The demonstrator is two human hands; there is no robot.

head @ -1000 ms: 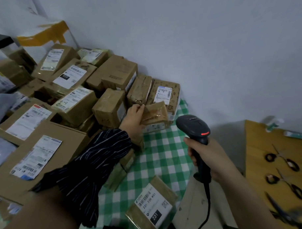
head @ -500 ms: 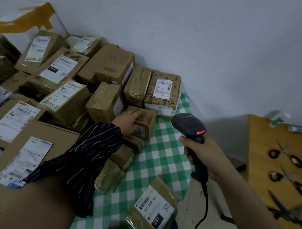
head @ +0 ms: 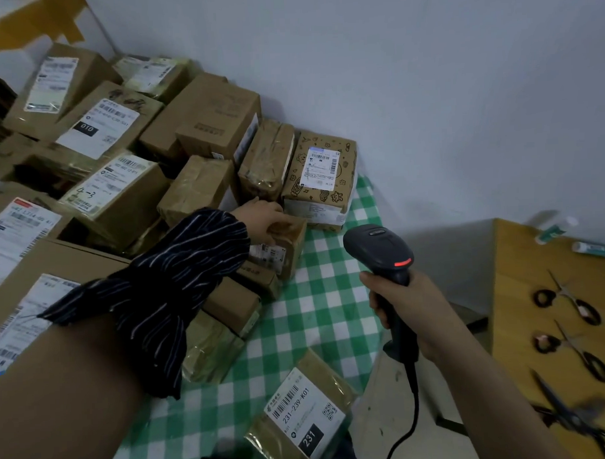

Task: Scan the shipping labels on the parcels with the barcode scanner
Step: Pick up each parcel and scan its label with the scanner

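Note:
My left hand [head: 263, 218] rests on top of a small taped brown parcel [head: 288, 248] that sits on the green checked cloth [head: 317, 297], its fingers curled over the top edge; a white label shows on the parcel's front face. My right hand [head: 410, 308] grips the handle of a black barcode scanner [head: 380, 250], red light lit, held to the right of that parcel above the cloth. A flat parcel with a "231" label [head: 304, 411] lies near the front edge. A patterned box with a shipping label [head: 321, 170] stands behind the small parcel.
Many brown labelled boxes [head: 111, 194] are stacked over the left and back, against the white wall. A yellow wooden table [head: 516, 307] at right carries several scissors [head: 571, 299] and tubes. The scanner's cable [head: 409, 418] hangs down at the cloth's right edge.
My left hand has lowered the small parcel from mid-air onto the cloth in front of the patterned box and stays on top of it. The scanner has hardly moved.

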